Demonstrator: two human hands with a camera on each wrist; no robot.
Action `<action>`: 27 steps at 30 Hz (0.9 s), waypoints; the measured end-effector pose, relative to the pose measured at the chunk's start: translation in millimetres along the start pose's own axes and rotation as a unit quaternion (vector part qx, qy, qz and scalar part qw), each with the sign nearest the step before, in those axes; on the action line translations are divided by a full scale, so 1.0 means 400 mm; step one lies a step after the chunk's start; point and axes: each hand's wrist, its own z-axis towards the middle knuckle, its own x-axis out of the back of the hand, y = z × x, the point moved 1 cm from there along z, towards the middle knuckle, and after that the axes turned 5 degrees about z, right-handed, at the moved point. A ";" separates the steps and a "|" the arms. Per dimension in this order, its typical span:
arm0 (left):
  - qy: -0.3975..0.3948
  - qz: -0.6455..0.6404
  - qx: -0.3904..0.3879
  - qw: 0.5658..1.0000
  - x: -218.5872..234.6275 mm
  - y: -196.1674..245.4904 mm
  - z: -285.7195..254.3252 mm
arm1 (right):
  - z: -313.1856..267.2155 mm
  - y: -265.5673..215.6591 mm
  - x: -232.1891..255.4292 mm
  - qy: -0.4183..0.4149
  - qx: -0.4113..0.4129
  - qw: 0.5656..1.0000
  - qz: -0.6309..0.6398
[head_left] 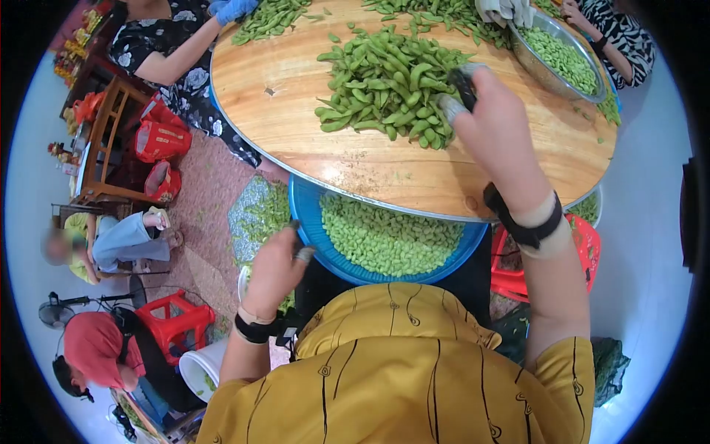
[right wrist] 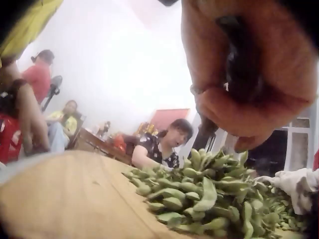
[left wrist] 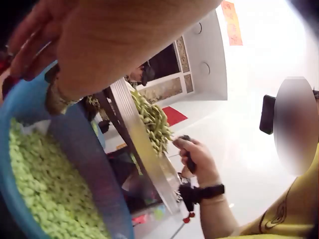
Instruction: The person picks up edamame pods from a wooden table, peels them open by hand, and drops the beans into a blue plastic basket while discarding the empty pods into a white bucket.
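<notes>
A heap of green soybean pods [head_left: 399,81] lies on the round wooden table [head_left: 274,133]. My right hand [head_left: 494,122] is at the heap's right side, fingers bent and fingertips right over the pods; dark and grey coverings show on its digits. In the right wrist view the right hand [right wrist: 249,74] hangs above the pods [right wrist: 199,199], and I cannot tell whether it pinches one. My left hand [head_left: 275,270], with similar coverings, is loose at the left rim of a blue basin [head_left: 302,214]. Shelled green beans [head_left: 392,237] fill the basin below the table edge.
A metal bowl [head_left: 529,55] of beans stands at the table's back right. Other people sit around the table, one wearing a blue glove [head_left: 235,9]. Red stools [head_left: 177,318] and a white bucket [head_left: 205,370] stand left; pods lie on the floor.
</notes>
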 end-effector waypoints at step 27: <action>-0.273 -0.692 -0.028 0.668 0.076 0.372 0.174 | -0.217 -0.059 0.023 -0.138 -0.439 0.728 0.509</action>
